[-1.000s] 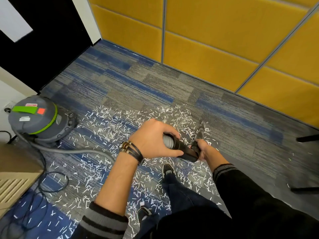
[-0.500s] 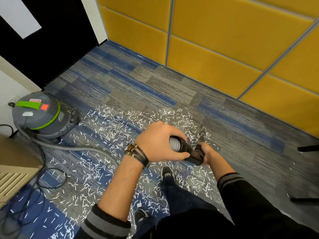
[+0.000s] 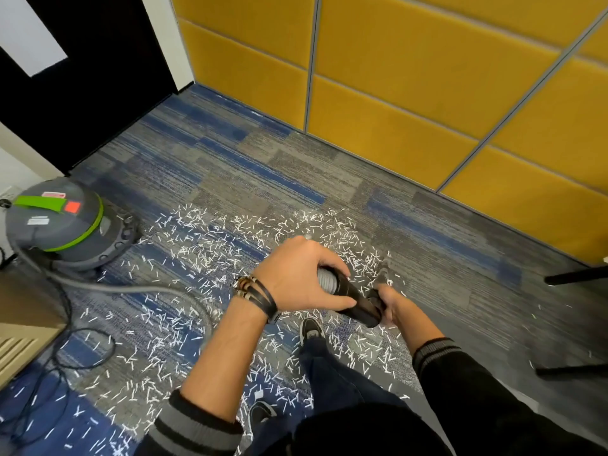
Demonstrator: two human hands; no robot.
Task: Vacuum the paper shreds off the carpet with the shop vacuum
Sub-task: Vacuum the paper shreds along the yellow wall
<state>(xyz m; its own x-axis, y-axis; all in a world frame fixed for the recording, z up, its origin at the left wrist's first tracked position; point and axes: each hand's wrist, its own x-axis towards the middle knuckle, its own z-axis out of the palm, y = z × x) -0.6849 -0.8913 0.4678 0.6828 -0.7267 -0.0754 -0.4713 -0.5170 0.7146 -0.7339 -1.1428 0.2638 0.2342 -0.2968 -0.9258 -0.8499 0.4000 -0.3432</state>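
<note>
Gripping hose point(image 3: 325, 279) still: left hand point(image 3: 302, 274)

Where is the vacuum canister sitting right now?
Head view, far left: the vacuum canister stands on the carpet near the black door, beside the paper shreds; its grey hose trails right to the left hand.

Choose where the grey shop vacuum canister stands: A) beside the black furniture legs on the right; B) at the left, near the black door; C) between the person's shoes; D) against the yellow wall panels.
B: the shop vacuum canister sits at the left, just in front of the black door.
</note>
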